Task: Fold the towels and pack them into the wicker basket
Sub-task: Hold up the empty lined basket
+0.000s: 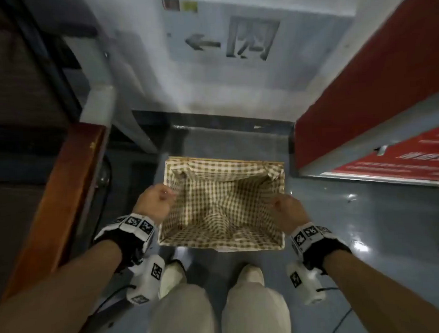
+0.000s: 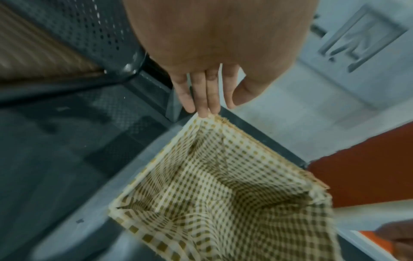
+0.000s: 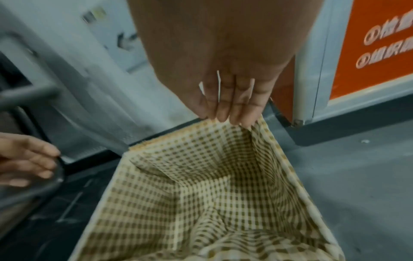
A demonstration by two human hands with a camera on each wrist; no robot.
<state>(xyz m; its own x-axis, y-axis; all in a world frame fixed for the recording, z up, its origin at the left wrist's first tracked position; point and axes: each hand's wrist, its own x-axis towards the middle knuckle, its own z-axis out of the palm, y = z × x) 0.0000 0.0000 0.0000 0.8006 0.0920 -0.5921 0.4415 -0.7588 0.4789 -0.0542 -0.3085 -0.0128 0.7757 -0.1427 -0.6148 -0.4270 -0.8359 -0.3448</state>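
1. Wicker basket (image 1: pixel 225 248) sits on the grey floor (image 1: pixel 364 223) right in front of my shoes (image 1: pixel 251 275), its checked liner (image 1: pixel 222 203) bare inside; I see no towels in any view.
2. My left hand (image 1: pixel 153 202) is at the left rim, fingertips (image 2: pixel 202 107) straight and touching the liner's corner edge; from the head view I cannot tell whether they pinch it.
3. My right hand (image 1: pixel 288 210) is at the right rim, straight fingers (image 3: pixel 232 106) resting on the liner's top edge, nothing curled round it.
4. Left of the basket stands a wooden bench edge (image 1: pixel 57 197) with a dark perforated metal seat (image 2: pixel 93 35) behind it, close to my left wrist.
5. To the right a red panel (image 1: pixel 375 86) crowds the basket's far right corner.
6. Ahead, a pale wall (image 1: pixel 210 79) with an arrow sign (image 1: pixel 234 41) closes the space beyond the basket.
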